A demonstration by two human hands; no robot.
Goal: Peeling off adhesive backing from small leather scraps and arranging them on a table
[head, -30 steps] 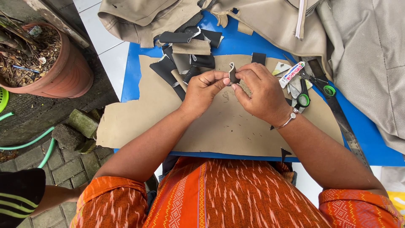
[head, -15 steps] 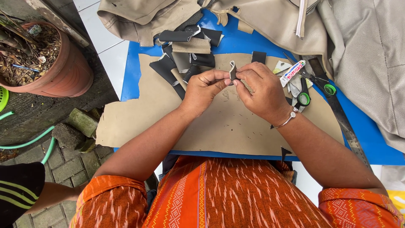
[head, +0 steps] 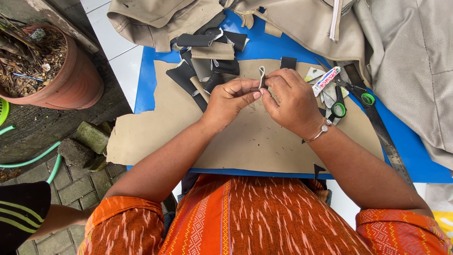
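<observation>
While our left hand [head: 231, 97] and right hand [head: 290, 99] pinch the small folded strip [head: 262, 78] between closed fingertips, it stands upright between them, long axis vertical, above the brown card sheet [head: 245, 141]. Scissors [head: 340, 101] lie just right; black scraps [head: 210, 52] crowd beyond.

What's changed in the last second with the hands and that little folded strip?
Very little. Both hands, left hand and right hand, still pinch the small folded strip between them above the tan sheet, fingers only slightly shifted. The scissors, the tube and the black pieces lie as before.
</observation>
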